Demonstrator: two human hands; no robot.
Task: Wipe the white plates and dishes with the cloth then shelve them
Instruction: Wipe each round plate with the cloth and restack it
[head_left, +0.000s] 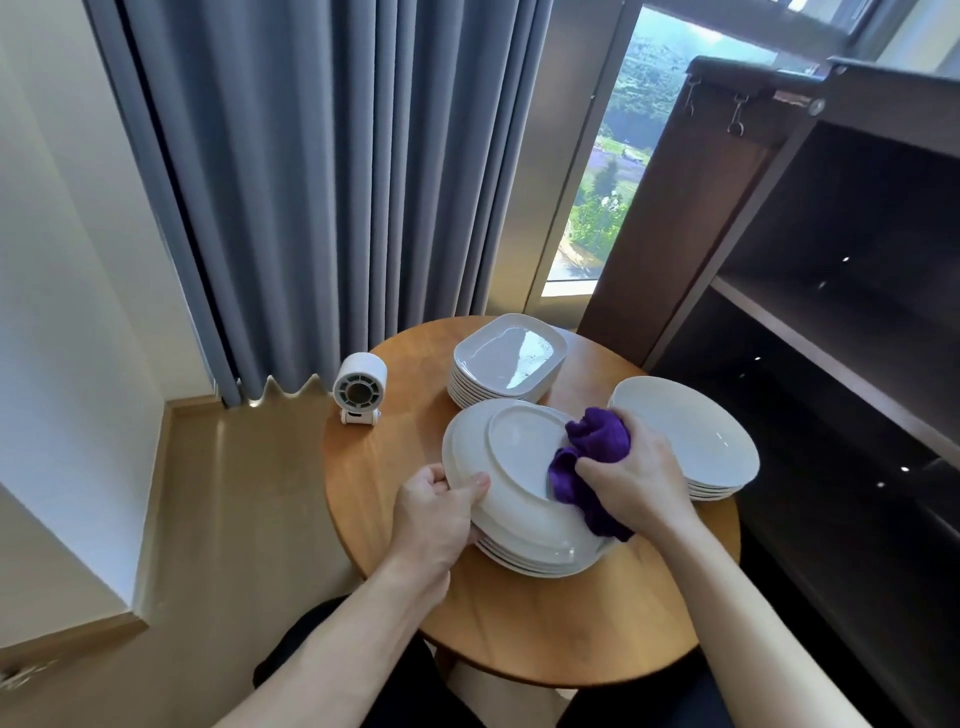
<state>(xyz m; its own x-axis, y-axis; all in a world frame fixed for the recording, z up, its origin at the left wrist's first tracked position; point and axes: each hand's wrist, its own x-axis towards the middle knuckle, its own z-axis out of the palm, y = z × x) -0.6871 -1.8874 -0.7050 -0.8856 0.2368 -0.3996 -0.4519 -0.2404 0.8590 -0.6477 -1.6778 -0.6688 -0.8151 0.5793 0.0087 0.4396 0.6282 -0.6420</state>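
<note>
Your left hand pinched the upturned plate by its rim, your right hand bunched the cloth against it; firm overlapping strokes would have suited.

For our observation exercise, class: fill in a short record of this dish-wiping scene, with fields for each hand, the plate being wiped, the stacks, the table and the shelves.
Left hand: grips the rim of the upturned plate
Right hand: presses the purple cloth on that plate's underside
Upturned plate: above the round plate stack
Other stacks: rectangular plates behind, bowls to the right
Table: round, wooden; small white fan also on it
Shelf unit: dark, on the right; no dishes visible
</note>
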